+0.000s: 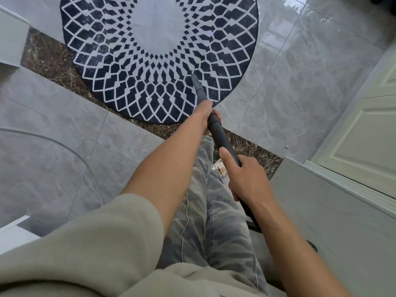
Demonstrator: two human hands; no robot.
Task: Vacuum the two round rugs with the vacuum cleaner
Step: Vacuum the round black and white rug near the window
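Note:
A round rug (158, 56) with a navy and white diamond pattern lies on the grey tiled floor ahead of me. The dark grey vacuum wand (220, 136) slants from lower right up to the rug, and its narrow nozzle tip (195, 79) touches the rug's near right part. My left hand (204, 113) grips the wand far forward, just at the rug's near edge. My right hand (246, 179) grips the wand lower down, thumb lying along it. Only one rug is in view. The vacuum's body is hidden.
A dark brown marble strip (49, 58) crosses the floor under the rug's near edge. A white panelled door (368, 129) stands at the right, with a grey wall (334, 221) beside my right arm. My legs in faded jeans (216, 221) are below the wand.

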